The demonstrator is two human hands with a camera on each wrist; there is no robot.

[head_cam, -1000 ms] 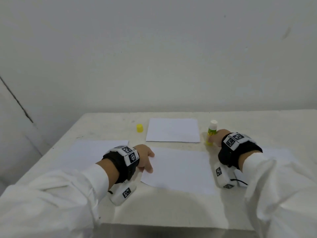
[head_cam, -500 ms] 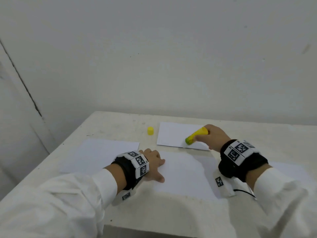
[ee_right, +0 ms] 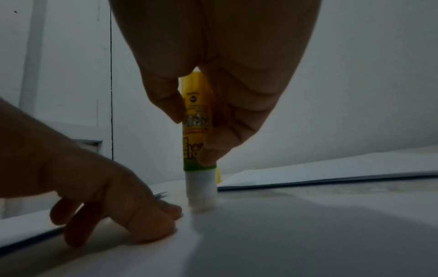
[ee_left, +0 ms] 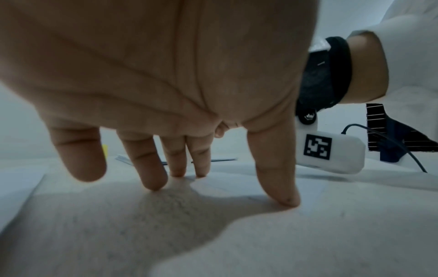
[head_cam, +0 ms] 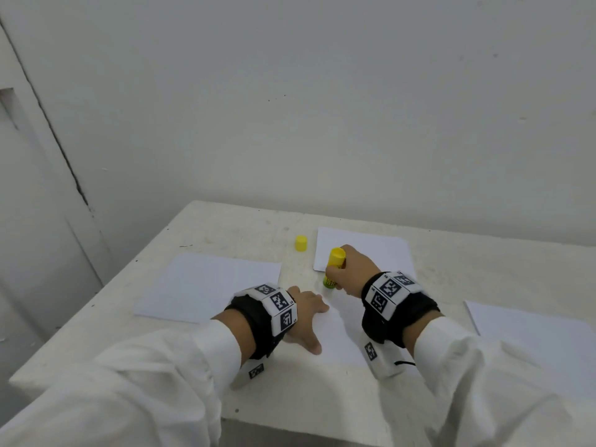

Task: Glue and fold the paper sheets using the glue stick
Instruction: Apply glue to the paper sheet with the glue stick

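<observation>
With the left hand (head_cam: pixel 303 312) spread flat on the centre paper sheet (head_cam: pixel 338 337) and the right hand (head_cam: pixel 353 269) pinching the uncapped glue stick (head_cam: pixel 333 267) tip-down at the sheet's upper edge, gluing is starting; next, stroke along that edge.

No word, brand or number can be read with certainty. The glue stick (ee_right: pixel 198 131) carries a yellow label with dark print and large white characters near its green band, too blurred and too much covered by the fingers (ee_right: pixel 220 142) to read. The wrist bands (head_cam: pixel 279 306) and the camera housings (ee_left: pixel 331 151) bear black-and-white square marker codes, patterns without letters.
</observation>
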